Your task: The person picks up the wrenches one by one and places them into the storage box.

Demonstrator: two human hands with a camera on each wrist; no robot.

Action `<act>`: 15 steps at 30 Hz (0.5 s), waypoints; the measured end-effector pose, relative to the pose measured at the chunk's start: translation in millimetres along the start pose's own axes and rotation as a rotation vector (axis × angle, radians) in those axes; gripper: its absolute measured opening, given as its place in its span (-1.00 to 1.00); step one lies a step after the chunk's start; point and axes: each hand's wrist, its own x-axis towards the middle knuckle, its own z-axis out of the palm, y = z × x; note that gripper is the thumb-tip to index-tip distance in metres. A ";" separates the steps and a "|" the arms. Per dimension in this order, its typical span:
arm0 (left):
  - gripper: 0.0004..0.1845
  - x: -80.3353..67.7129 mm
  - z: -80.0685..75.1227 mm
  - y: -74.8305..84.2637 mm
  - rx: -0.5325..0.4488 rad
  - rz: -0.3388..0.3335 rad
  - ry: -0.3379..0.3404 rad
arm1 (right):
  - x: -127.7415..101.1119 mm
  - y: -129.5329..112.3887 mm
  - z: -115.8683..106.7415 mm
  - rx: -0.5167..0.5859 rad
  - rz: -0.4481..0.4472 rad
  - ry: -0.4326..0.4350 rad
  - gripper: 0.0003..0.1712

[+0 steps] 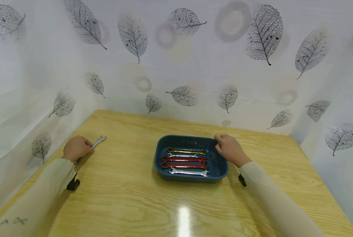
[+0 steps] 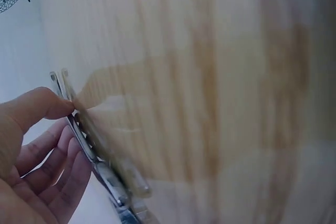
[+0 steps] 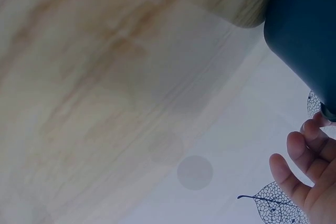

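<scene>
I see my left hand (image 1: pixel 76 148) at the left edge of the table (image 1: pixel 129 197), pinching a silver wrench (image 1: pixel 97 142) between thumb and fingers; the wrench lies flat on the wood, its open end pointing to the tray. My right hand (image 1: pixel 230 149) rests on the far right corner of the blue tray (image 1: pixel 161 166), fingers curled over its rim. Inside the tray lie five wrenches (image 1: pixel 184 161) side by side: one yellow, two red, two silver.
</scene>
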 end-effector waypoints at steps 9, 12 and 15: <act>-0.69 -0.5 -2.9 0.5 -0.038 -0.009 -0.022 | 0.2 1.1 1.2 0.001 0.001 -0.009 -0.95; -0.71 0.9 -3.0 -0.4 -0.039 0.000 -0.023 | 0.1 1.4 1.4 0.004 0.007 -0.012 -0.96; -0.72 2.3 -2.6 -1.5 -0.043 0.011 -0.029 | 0.3 1.2 0.7 0.002 0.012 -0.012 -0.96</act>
